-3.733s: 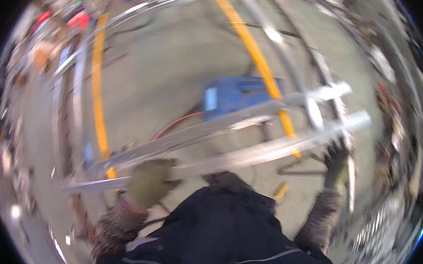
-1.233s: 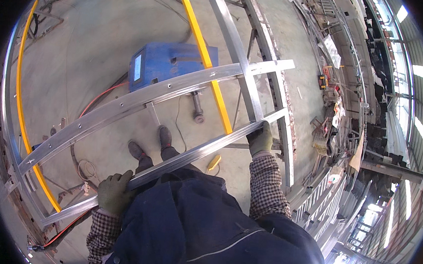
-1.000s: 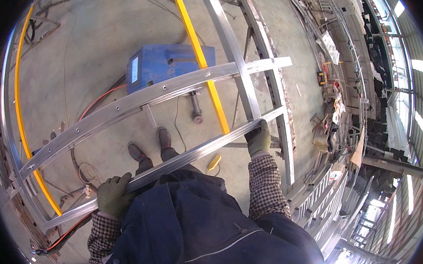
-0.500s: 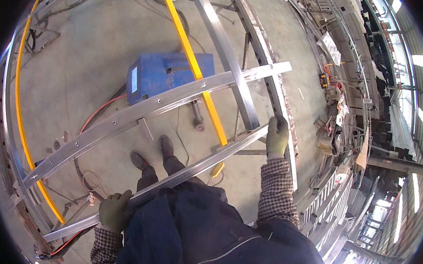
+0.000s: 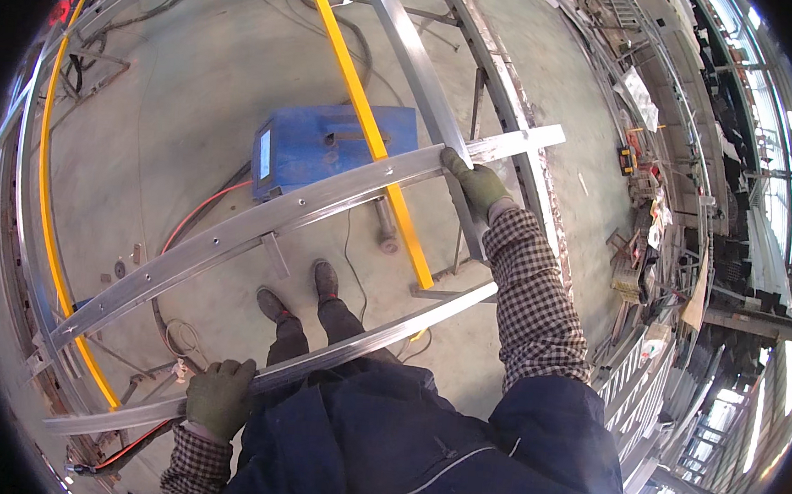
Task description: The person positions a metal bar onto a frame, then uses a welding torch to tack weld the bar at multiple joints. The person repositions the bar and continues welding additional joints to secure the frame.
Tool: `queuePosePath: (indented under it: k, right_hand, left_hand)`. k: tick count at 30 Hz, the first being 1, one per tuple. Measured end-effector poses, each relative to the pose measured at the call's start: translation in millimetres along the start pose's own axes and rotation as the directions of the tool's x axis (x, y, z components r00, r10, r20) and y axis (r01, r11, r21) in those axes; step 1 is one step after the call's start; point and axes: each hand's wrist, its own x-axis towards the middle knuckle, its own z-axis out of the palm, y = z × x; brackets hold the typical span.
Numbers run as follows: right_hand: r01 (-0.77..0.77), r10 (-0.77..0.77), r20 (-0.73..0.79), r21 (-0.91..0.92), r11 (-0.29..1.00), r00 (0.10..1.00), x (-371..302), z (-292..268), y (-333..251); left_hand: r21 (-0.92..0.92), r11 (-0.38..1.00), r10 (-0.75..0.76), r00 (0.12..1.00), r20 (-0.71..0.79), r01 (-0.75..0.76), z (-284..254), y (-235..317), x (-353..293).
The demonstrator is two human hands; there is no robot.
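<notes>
the left hand (image 5: 218,398) holds the near bar (image 5: 437,317), a long silver metal piece in front of the person's dark coat (image 5: 374,429). its fingers are curled over the bar, nearer the bar's left end. the bar lies long-ways from low on the left up to the right, and its right end sits bare, just beside the checked sleeve (image 5: 539,298) of the right arm.

the right hand (image 5: 480,187) is up ahead, on the far bar (image 5: 260,223), by the spot where a long slanted bar (image 5: 417,65) crosses it. its fingertips seem to touch the far bar, but the back of the hand hides the rest, so it is hard to tell if they grip or only rest. the far bar has little holes and runs nearly the same way as the near bar, with a gap between them. so from the right fingers, the near bar lies back toward the body, and the left hand is the one on it. for the far bar, the right hand is nearer.

a yellow strip (image 5: 357,88) passes under the far bar. a blue box-shaped machine (image 5: 301,153) and two dark shoes (image 5: 325,281) are down on the floor (image 5: 197,77).
</notes>
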Motion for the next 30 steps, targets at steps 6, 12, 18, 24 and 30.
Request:
queuePosePath:
  k: [6, 12, 18, 24, 30]
  right_hand:
    - [0.003, -0.003, 0.007, -0.075, 0.997, 1.0, 4, -3, 0]
    - [0.007, -0.007, 0.003, 0.021, 1.0, 1.0, -13, -2, -10]
    - [-0.038, 0.038, 0.052, 0.005, 0.999, 0.998, -3, -4, -5]
    - [-0.003, 0.002, 0.012, 0.079, 0.997, 1.0, -6, 2, 0]
    - [0.007, 0.002, -0.074, 0.118, 0.993, 0.997, -16, 9, -2]
  left_hand:
    - [0.094, 0.988, 0.125, 0.992, 0.0, -0.125, -81, 29, 31]
    - [0.181, 0.942, 0.27, 0.959, 0.084, -0.281, -125, 3, 123]
    - [0.166, 0.865, 0.442, 0.877, 0.189, -0.473, -145, -13, 187]
    - [0.135, 0.875, 0.375, 0.827, 0.419, -0.465, -162, -2, 204]
    - [0.101, 0.908, 0.315, 0.821, 0.476, -0.407, -174, 5, 208]
